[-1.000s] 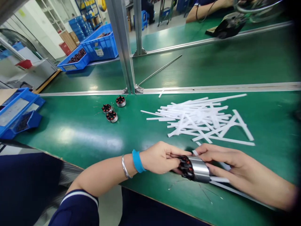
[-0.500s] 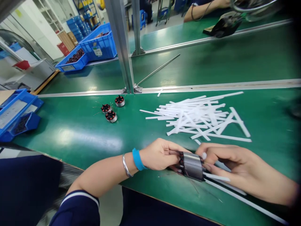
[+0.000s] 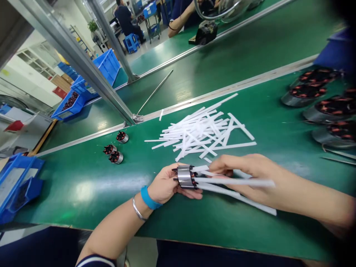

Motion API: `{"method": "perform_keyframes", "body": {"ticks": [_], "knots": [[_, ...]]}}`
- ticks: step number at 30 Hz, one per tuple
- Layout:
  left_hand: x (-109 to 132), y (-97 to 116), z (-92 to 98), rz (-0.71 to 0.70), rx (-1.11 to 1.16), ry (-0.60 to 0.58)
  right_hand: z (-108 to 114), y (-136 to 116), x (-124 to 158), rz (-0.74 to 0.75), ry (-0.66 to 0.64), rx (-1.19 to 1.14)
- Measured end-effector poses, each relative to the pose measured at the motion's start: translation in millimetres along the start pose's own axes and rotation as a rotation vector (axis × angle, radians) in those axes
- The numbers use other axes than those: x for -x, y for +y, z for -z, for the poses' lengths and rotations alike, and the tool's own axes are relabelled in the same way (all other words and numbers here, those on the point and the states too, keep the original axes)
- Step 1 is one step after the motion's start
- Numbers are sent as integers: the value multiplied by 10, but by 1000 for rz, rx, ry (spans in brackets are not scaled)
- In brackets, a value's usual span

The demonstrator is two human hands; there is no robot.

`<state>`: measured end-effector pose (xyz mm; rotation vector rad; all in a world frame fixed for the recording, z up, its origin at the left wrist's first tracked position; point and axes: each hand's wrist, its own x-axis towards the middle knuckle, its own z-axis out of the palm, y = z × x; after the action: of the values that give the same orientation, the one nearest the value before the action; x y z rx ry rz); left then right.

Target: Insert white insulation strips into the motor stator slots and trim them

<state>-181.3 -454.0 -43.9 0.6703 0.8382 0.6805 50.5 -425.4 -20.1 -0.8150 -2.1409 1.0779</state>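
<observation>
My left hand, with a blue band and a silver bangle at the wrist, is closed around a motor stator. This stator has a grey metal ring, with black and copper parts at its ends. Several white strips stick out of its right end. My right hand is closed beside these strips, its fingertips pinching a white strip close to the stator. Part of its grip is hidden. Just beyond both hands lies a loose pile of white strips on the green table.
Three stators stand left on the table, and several more stators at the right. Blue bins sit at the left edge. A metal post and rail cross behind. Across the table is another person's arm.
The view has tilted and swung right, bringing the right-hand stators into sight. The held stator now lies more level, and the right hand has shifted along its strips.
</observation>
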Motion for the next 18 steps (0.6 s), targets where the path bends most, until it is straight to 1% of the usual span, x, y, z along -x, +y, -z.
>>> {"method": "perform_keyframes", "body": {"ticks": [2, 5, 8, 10, 13, 14, 18], "knots": [[-12, 7, -20, -10, -23, 17, -53, 4, -5, 18, -36, -2], [-26, 17, -44, -27, -58, 64, -133, 14, -23, -5, 20, -22], [-35, 18, -41, -29, -40, 71, -193, 8, -40, -124, 113, -92], [-34, 25, -37, -27, 5, 43, -211, -12, -52, -194, 123, -210], [-11, 45, -55, -26, 49, 18, -220, -54, -74, -235, 99, -333], [1, 50, -70, -32, 41, 30, -225, -65, -81, -263, 111, -335], [38, 38, -143, -79, -84, 136, -287, -59, -102, -429, 226, -259]]}}
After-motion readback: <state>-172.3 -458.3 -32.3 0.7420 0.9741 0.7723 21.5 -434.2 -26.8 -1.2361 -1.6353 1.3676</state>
